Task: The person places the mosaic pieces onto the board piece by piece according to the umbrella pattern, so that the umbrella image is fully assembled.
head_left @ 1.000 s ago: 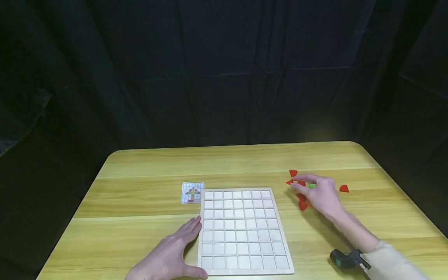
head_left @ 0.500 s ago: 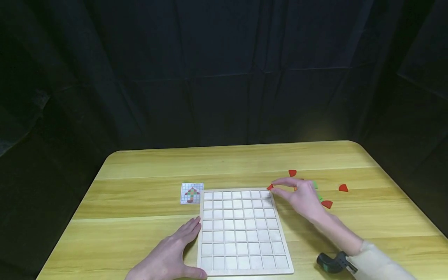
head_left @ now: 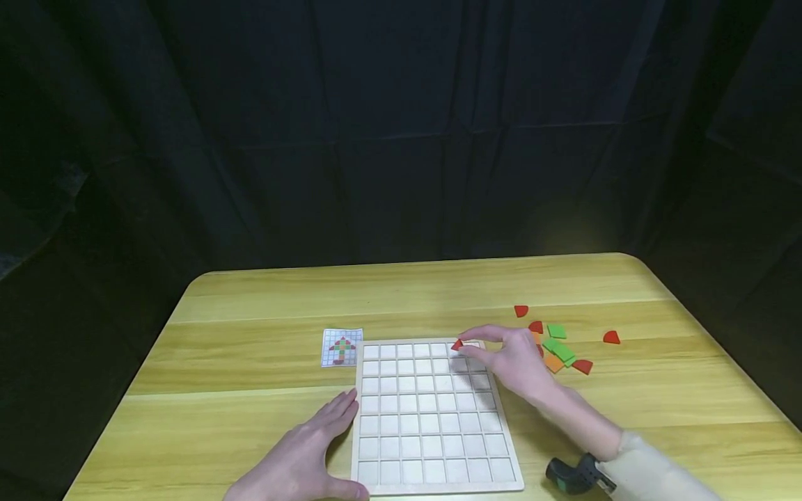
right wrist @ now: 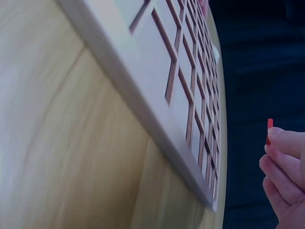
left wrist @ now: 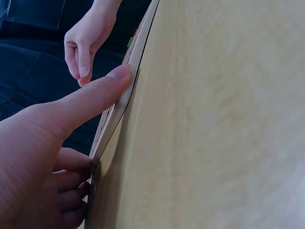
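A pale wooden grid board (head_left: 437, 488) of square cells lies on the table. My left hand (head_left: 307, 445) rests along its left side, fingers against the edge and thumb at the near left corner; the left wrist view has that thumb (left wrist: 97, 98) on the board's rim. Between thumb and index finger, my right hand (head_left: 510, 358) pinches a small red triangular tile (head_left: 457, 344) over the far right part of the grid. Seen from the right wrist, the thin tile (right wrist: 269, 131) stands on edge in the fingertips, above the board.
A small printed card (head_left: 342, 347) with a coloured arrow-like pattern lies by the board's far left corner. Right of the board are green tiles (head_left: 560, 349), orange tiles (head_left: 554, 363) and several red rounded tiles (head_left: 583, 366). A dark device (head_left: 573, 474) sits at the right wrist.
My right hand has moved left from the tile pile to above the board, carrying the red triangular tile. The pile is now uncovered. My left hand stays in place.
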A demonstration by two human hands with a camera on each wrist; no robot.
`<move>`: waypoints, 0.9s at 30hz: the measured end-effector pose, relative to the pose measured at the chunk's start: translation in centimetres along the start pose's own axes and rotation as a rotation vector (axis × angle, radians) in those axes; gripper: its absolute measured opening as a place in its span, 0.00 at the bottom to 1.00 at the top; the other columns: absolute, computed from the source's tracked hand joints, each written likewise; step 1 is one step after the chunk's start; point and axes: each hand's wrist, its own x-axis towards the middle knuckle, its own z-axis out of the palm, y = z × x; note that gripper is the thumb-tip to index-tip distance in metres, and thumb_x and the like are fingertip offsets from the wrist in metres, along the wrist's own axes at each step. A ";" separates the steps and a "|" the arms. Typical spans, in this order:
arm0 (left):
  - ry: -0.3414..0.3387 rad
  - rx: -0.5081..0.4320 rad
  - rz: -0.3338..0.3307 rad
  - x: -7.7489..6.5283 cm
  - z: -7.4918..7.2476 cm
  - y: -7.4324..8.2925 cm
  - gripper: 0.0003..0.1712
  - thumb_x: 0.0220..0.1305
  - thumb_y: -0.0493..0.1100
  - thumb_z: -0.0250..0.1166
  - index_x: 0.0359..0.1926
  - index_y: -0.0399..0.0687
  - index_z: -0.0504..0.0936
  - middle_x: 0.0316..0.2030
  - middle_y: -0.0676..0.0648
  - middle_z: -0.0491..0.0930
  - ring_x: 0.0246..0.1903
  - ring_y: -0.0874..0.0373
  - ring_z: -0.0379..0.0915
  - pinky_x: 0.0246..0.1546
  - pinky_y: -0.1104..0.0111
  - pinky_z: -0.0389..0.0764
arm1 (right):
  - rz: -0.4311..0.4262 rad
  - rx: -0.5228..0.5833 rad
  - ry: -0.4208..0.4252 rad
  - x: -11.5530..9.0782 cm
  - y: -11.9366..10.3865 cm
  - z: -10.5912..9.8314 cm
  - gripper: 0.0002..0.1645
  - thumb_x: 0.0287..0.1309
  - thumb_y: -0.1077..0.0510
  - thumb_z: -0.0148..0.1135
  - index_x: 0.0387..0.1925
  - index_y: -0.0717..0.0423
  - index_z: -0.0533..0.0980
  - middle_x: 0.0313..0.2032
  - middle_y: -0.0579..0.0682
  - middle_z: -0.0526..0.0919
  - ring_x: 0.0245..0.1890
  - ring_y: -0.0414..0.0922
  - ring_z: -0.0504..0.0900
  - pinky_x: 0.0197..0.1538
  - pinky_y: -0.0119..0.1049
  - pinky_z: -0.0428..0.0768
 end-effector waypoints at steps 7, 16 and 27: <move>0.005 0.004 0.009 0.0 0.0 -0.1 0.71 0.39 0.78 0.72 0.77 0.45 0.57 0.78 0.50 0.52 0.76 0.46 0.50 0.67 0.46 0.67 | -0.094 0.002 -0.030 0.2 -0.9 1.8 0.11 0.51 0.58 0.77 0.39 0.48 0.88 0.38 0.43 0.90 0.21 0.37 0.77 0.24 0.31 0.69; 0.015 0.015 0.030 0.0 0.0 -0.2 0.70 0.40 0.78 0.71 0.76 0.43 0.59 0.78 0.48 0.53 0.75 0.45 0.52 0.66 0.46 0.68 | -0.215 -0.008 -0.119 0.8 -1.2 3.9 0.08 0.53 0.60 0.75 0.37 0.53 0.88 0.36 0.44 0.91 0.39 0.41 0.89 0.38 0.33 0.83; 0.011 0.006 0.035 0.1 0.1 -0.3 0.71 0.40 0.78 0.72 0.76 0.43 0.58 0.78 0.49 0.53 0.75 0.46 0.52 0.67 0.46 0.67 | -0.231 -0.076 -0.169 1.1 -1.2 5.1 0.07 0.53 0.61 0.74 0.37 0.54 0.88 0.34 0.44 0.90 0.36 0.38 0.88 0.41 0.31 0.84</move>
